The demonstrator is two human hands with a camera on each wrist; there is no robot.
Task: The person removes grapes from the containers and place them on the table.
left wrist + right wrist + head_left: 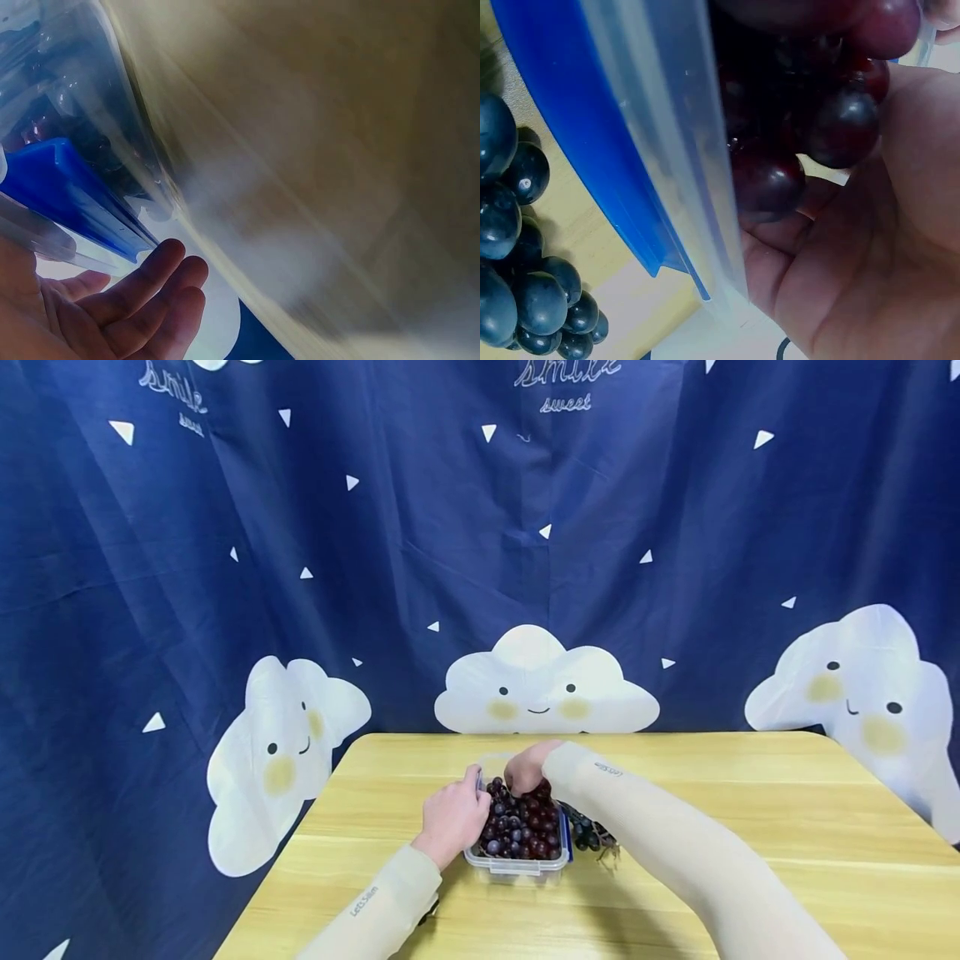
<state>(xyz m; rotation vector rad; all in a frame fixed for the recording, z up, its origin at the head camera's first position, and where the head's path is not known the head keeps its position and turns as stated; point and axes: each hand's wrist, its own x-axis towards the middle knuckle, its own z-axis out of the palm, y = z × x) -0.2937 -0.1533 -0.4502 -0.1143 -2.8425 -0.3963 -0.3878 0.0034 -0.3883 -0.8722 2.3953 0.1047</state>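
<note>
A clear plastic container [517, 866] with blue side latches [592, 112] stands on the table, filled with dark purple grapes [504, 827] and dark red grapes [543, 827]. My left hand [456, 814] holds the container's left rim, its thumb over the edge; in the left wrist view its fingers [154, 289] bend outside, close to a blue latch [75, 199]. Inside the far end, my right hand [525, 768] reaches down among the grapes. The right wrist view shows its fingers curled under red grapes [769, 180]; the fingertips are partly hidden.
A bunch of blue-black grapes [585, 835] lies on the wooden table [750, 827], just right of the container and partly behind my right sleeve [660, 835]. A dark blue curtain [420, 552] with white clouds hangs behind the table's far edge.
</note>
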